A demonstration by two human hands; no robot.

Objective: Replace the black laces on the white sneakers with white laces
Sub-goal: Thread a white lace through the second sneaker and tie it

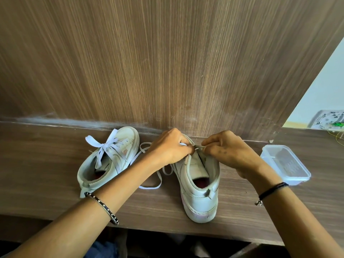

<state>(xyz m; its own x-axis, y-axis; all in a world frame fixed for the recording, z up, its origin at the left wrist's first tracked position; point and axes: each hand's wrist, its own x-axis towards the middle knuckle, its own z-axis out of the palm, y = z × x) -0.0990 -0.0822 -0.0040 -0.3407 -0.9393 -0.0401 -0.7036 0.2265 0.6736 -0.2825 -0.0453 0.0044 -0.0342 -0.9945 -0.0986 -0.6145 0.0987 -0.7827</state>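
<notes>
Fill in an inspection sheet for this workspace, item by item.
Surface: brown wood-grain ledge, whitish smear along its back edge.
Job's things: laced sneaker with a white bow; second sneaker, its white lace trailing loose on the ledge; black laces: nothing seen.
Clutter: clear plastic container right of the second sneaker.
Hands: left hand and right hand both pinch the white lace over the second sneaker.
Cables: thin wires at the far right edge.
Surroundings: wood-grain back panel; pale wall and patterned tray at right.
</notes>
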